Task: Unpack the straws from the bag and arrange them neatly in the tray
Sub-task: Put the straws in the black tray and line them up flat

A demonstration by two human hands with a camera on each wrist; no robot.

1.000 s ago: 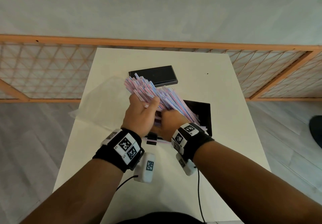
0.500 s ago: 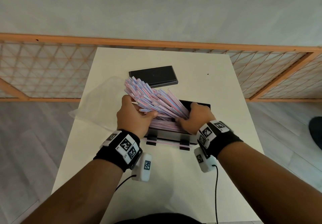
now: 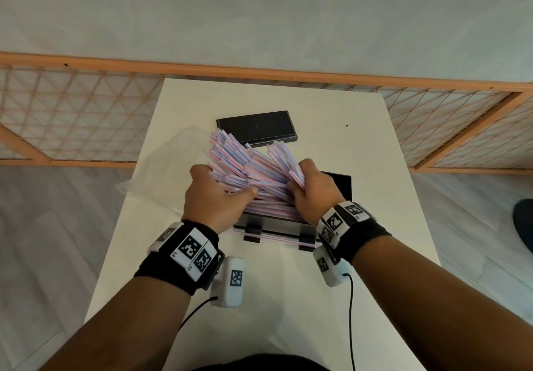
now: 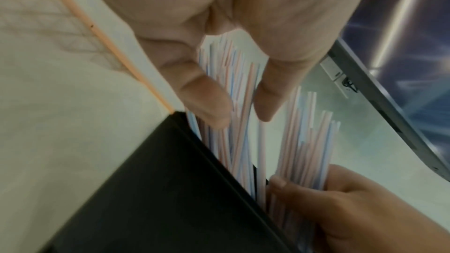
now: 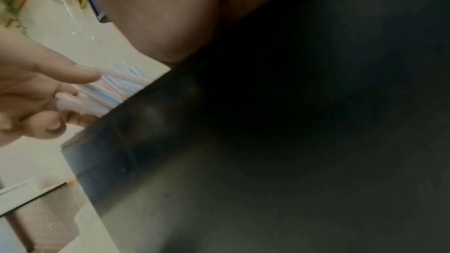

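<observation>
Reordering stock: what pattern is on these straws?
White straws with thin pink and blue stripes, clearest in the left wrist view.

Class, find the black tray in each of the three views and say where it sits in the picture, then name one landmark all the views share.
Head: the black tray lies mid-frame on the white table, mostly hidden by the hands and straws.
Left wrist: the black tray fills the lower left.
Right wrist: the black tray fills the right and lower frame, dark and blurred.
Shared landmark: the straws.
</observation>
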